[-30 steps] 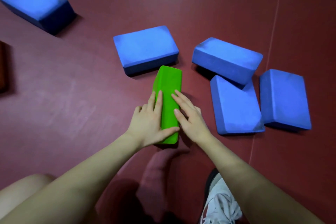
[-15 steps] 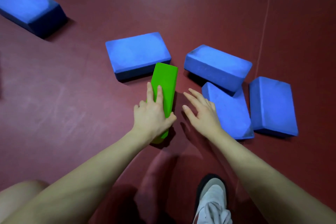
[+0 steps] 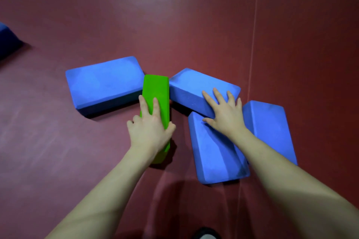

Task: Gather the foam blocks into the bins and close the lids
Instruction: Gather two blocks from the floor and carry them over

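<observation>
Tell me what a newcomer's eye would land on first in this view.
The bright green foam block stands out at the centre, upright on its narrow side on the dark red floor, with the left hand holding its near end. Around it lie large blue foam blocks: one to its left, and a cluster to its right, where the right hand rests spread on the tilted blue block.

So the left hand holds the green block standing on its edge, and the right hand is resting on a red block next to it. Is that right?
Not quite: the block under the right hand is blue, not red; only the floor is red. The head view shows that hand spread on a tilted blue block, while the left hand does hold the green block on its edge.
</observation>
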A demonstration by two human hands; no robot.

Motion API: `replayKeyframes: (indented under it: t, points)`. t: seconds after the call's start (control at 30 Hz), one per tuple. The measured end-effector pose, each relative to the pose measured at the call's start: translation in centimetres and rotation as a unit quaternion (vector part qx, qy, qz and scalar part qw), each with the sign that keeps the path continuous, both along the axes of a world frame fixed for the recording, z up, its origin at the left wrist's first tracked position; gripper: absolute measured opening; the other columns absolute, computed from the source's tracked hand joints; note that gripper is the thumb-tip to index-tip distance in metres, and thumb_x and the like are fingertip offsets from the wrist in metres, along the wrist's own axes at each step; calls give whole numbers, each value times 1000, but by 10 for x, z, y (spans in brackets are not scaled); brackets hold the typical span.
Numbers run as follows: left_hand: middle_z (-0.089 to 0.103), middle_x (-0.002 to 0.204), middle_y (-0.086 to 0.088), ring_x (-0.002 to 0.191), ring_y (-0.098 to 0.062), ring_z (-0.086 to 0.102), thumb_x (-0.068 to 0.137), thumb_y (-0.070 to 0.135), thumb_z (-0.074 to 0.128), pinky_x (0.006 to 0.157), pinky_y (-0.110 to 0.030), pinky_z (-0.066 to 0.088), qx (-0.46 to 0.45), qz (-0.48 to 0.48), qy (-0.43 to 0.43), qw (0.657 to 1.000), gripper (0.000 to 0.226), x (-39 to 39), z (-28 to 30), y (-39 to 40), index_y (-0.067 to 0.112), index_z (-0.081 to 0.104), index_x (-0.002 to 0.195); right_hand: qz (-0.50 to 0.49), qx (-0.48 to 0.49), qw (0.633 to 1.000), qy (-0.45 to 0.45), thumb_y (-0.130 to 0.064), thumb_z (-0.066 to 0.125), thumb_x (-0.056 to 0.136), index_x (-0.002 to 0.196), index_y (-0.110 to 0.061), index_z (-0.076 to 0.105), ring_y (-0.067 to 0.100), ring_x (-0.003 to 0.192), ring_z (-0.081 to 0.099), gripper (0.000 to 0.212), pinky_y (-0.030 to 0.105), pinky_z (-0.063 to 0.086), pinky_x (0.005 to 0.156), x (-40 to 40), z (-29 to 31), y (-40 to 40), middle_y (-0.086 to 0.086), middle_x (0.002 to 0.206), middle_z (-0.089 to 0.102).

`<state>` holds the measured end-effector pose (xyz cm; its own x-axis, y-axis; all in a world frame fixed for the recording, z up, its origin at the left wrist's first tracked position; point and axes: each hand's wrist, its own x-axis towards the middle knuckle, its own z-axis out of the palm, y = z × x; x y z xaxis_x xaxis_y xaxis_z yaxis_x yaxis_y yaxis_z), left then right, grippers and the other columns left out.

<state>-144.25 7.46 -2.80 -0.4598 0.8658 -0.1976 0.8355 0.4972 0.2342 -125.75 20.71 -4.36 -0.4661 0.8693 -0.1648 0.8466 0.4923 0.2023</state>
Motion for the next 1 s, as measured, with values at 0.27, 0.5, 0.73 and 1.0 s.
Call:
replayKeyframes:
  t: [0.27,0.5,0.73,1.0]
  points:
    - [-3,160,-15,112,-39,53,86,57,48,91,-40,40,-5,2,18,1000,84,-3,-3,-5,23,11,153,14,38,999,20,-32,89,56,141,-29,47,47,117,51,95,45,56,61,-3,-3,-5,11,136,54]
    - [1,160,-15,110,-39,54,85,57,49,90,-40,40,14,17,29,999,82,-23,25,-36,24,16,152,20,113,987,109,-44,88,55,135,-30,55,41,97,62,88,33,47,39,-23,27,-43,13,122,62]
    - [1,160,-14,111,-38,55,85,59,49,90,-39,40,-1,6,49,999,83,-60,38,-79,24,16,152,-65,86,978,178,-47,78,67,140,-33,48,40,86,60,80,60,49,80,-62,51,-108,15,119,59]
    - [0,160,-13,120,-39,51,83,61,49,97,-42,37,-69,-48,0,996,86,-78,30,-106,28,11,153,-136,-36,969,202,-54,57,85,145,-40,34,30,117,50,66,40,46,84,-76,40,-182,1,142,33]
